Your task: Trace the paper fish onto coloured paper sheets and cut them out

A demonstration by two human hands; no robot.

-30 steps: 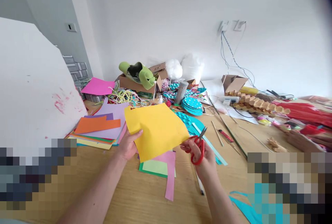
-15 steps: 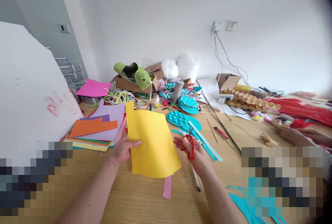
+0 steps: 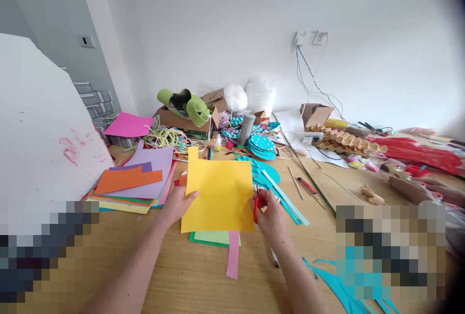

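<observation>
My left hand (image 3: 179,205) pinches the left edge of a yellow sheet of paper (image 3: 220,193), thumb on top. A narrow tab sticks up at the sheet's upper left corner. In my right hand (image 3: 273,218) are red-handled scissors (image 3: 257,206), blades pointing up and away, beside the sheet's right edge. The fingers of that hand are partly behind the paper, and whether they touch it I cannot tell. Beneath the sheet, light and dark green paper (image 3: 210,239) shows at its lower edge, with a pink paper strip (image 3: 233,258) poking out towards me.
Coloured sheets (image 3: 125,180) are stacked at left beside a white board (image 3: 47,125). Turquoise pieces and strips (image 3: 286,200) lie right of the yellow sheet. Behind stand a grey bottle (image 3: 247,130) and a box with green felt (image 3: 185,105). Another person's hands (image 3: 410,190) are at far right.
The yellow sheet has been lifted slightly and squared up, its right side now flatter. My right hand has closed in on its right edge with the scissors. Green paper has come into view below.
</observation>
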